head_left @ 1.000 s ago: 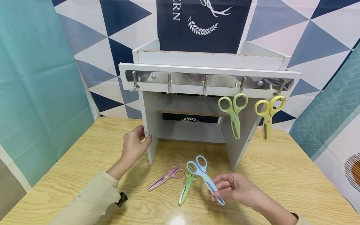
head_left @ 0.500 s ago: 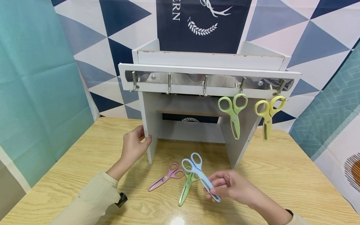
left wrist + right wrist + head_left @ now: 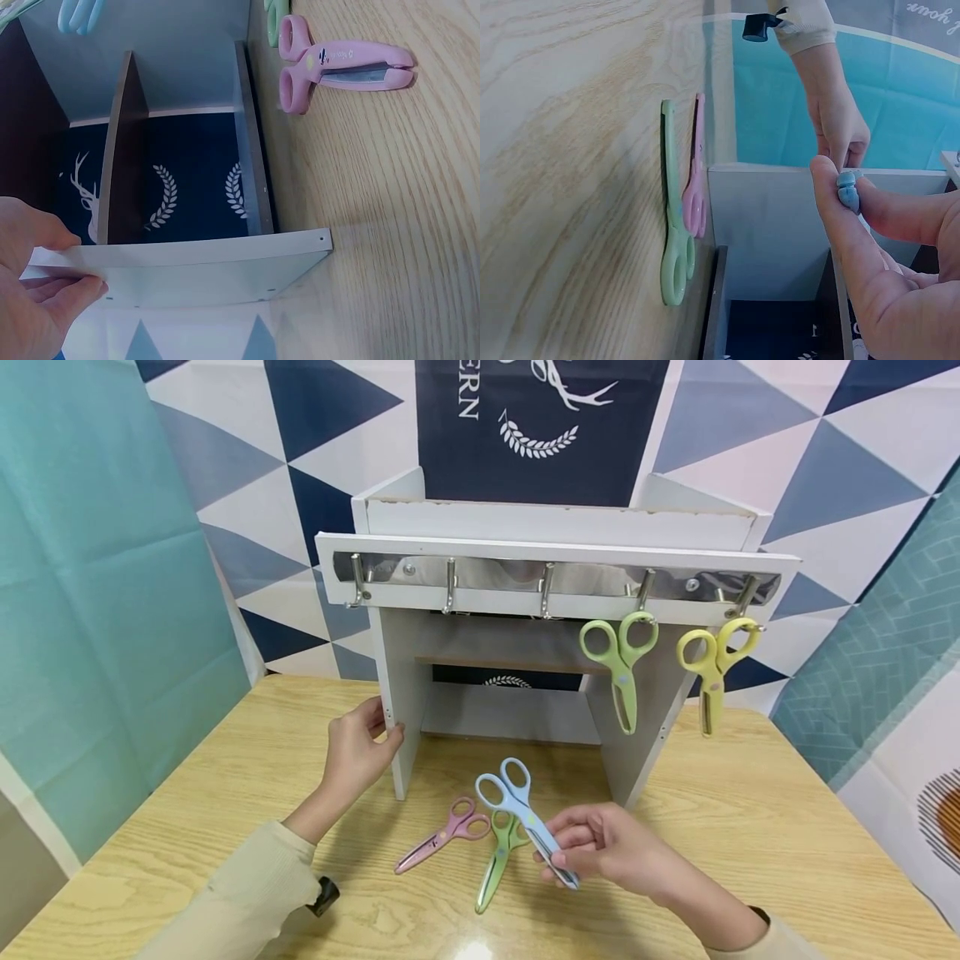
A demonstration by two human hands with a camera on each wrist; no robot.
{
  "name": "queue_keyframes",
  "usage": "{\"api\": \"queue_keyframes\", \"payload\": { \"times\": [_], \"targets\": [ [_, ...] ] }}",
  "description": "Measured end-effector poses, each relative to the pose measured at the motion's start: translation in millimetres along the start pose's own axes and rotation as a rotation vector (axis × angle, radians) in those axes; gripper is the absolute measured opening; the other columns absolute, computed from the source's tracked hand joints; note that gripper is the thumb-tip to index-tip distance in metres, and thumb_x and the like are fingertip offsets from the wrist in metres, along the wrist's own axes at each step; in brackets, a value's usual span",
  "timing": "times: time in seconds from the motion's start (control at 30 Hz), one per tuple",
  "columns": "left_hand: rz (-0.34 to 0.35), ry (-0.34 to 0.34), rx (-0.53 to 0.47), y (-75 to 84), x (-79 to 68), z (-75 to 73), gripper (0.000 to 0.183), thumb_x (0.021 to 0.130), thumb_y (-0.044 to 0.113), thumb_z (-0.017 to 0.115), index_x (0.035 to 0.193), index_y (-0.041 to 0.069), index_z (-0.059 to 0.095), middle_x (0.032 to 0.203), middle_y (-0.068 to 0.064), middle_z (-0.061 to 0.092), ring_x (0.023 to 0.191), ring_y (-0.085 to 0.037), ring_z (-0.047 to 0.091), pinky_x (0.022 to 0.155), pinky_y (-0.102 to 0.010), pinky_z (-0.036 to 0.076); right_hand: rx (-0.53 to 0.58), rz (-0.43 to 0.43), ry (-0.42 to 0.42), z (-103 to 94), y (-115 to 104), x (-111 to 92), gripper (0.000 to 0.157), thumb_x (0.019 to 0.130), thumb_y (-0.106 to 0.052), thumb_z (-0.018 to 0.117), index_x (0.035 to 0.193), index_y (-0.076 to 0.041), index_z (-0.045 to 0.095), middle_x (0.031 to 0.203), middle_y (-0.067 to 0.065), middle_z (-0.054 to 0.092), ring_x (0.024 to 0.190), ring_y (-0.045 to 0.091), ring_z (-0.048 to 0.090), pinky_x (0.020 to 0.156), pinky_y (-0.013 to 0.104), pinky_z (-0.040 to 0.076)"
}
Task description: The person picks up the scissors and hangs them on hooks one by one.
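Note:
The blue scissors (image 3: 529, 817) are pinched near the blade tip by my right hand (image 3: 611, 850), handles pointing up and to the left. In the right wrist view only the tip of the blue scissors (image 3: 847, 191) shows between thumb and finger. My left hand (image 3: 358, 752) grips the front edge of the white rack's left side panel (image 3: 393, 710). In the left wrist view, thumb and fingers lie on either side of that panel (image 3: 195, 255). Pink scissors (image 3: 444, 837) and green scissors (image 3: 495, 868) lie on the table, the green ones partly behind the blue.
Along the rack's front runs a metal strip with several hooks (image 3: 547, 589). Another green pair of scissors (image 3: 621, 668) and a yellow pair (image 3: 712, 672) hang from the two rightmost hooks. The wooden table (image 3: 772, 843) extends around the rack, before a patterned backdrop (image 3: 345, 435).
My right hand has moved left and slightly up with the blue scissors, bringing their handles over the green pair. The left hand keeps its hold on the panel.

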State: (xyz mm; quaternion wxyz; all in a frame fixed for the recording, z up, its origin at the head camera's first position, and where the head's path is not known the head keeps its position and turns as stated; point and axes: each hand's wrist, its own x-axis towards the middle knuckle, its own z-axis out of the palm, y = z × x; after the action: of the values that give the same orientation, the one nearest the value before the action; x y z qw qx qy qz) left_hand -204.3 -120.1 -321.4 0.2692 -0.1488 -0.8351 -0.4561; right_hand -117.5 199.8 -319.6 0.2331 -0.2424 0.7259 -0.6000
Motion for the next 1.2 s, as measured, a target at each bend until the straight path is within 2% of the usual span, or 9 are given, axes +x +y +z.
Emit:
{"api": "queue_keyframes", "payload": {
  "times": [0.33, 0.63, 0.87, 1.2],
  "targets": [
    [0.001, -0.001, -0.002, -0.5, 0.0, 0.0, 0.035, 0.083, -0.003, 0.066, 0.116, -0.013, 0.063, 0.108, -0.03, 0.071, 0.1, -0.038, 0.072, 0.085, -0.044, 0.061, -0.011, 0.021, 0.016, 0.2, -8.3, 3.1, 0.04, 0.091, -0.003, 0.064, 0.117, 0.024, 0.051, 0.103, 0.029, 0.071, 0.084, 0.011, 0.075, 0.076, 0.025, 0.064],
    [-0.007, -0.003, 0.001, -1.1, -0.2, 0.1, 0.034, 0.083, -0.003, 0.066, 0.115, -0.013, 0.064, 0.108, -0.03, 0.071, 0.101, -0.039, 0.072, 0.085, -0.043, 0.061, -0.039, 0.057, 0.04, 0.2, -12.1, 5.0, 0.039, 0.09, -0.004, 0.066, 0.117, 0.022, 0.053, 0.104, 0.042, 0.065, 0.082, 0.01, 0.075, 0.073, 0.024, 0.064],
    [-0.002, -0.001, 0.002, -2.0, -0.9, 0.4, 0.035, 0.083, -0.003, 0.067, 0.117, -0.013, 0.063, 0.11, -0.03, 0.07, 0.101, -0.039, 0.072, 0.085, -0.044, 0.061, -0.077, 0.016, 0.029, -1.4, -15.4, 4.6, 0.039, 0.089, -0.004, 0.067, 0.115, 0.022, 0.054, 0.103, 0.046, 0.062, 0.081, 0.006, 0.074, 0.073, 0.02, 0.062],
    [0.014, 0.006, 0.003, -3.0, -0.3, 0.2, 0.035, 0.082, -0.003, 0.067, 0.115, -0.013, 0.063, 0.109, -0.03, 0.07, 0.1, -0.039, 0.072, 0.085, -0.043, 0.061, -0.109, 0.03, 0.068, -1.2, -22.4, 6.4, 0.036, 0.09, -0.002, 0.065, 0.116, 0.021, 0.055, 0.103, 0.037, 0.069, 0.084, 0.009, 0.074, 0.074, 0.023, 0.063]
  ]
}}
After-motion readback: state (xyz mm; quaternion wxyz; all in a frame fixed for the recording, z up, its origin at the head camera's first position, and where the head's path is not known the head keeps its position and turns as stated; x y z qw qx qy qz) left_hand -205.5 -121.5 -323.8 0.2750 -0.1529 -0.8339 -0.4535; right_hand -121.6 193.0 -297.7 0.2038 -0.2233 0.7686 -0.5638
